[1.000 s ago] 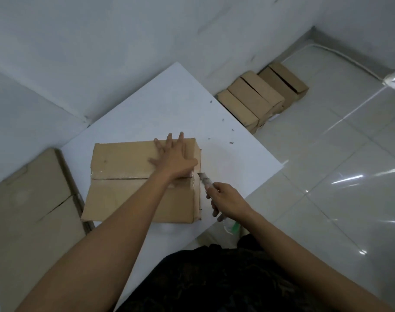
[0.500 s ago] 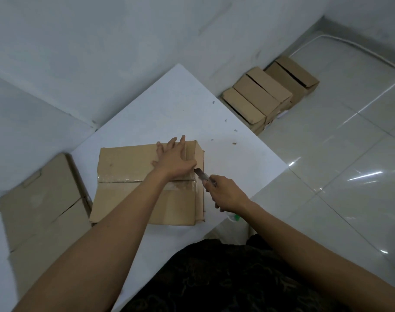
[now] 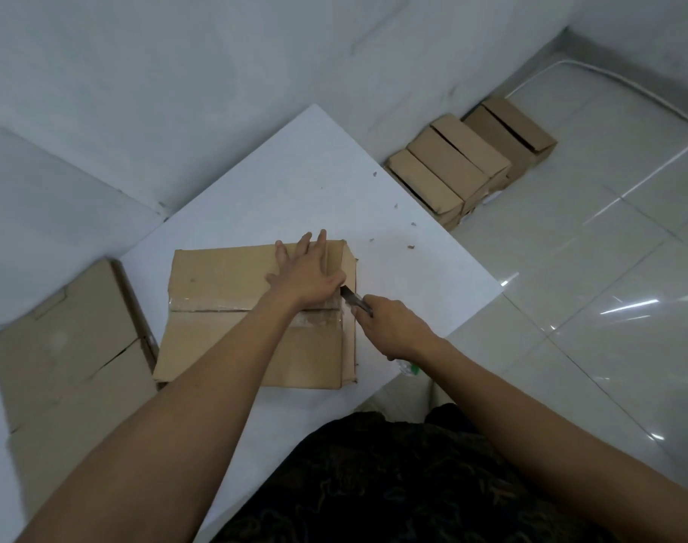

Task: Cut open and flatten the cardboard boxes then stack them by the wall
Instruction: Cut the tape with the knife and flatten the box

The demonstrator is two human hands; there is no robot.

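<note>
Brown taped cardboard box (image 3: 232, 307) lies on the white square table (image 3: 295, 197). Left hand (image 3: 307, 274) pressed flat on top, fingers spread; right hand (image 3: 389, 327) grips a grey utility knife (image 3: 356, 301), blade at the box's right edge.

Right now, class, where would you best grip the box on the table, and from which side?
Grip the box probably by its free left end, from the left: it lies flat, the left hand presses its right half and the knife is at that end.
</note>
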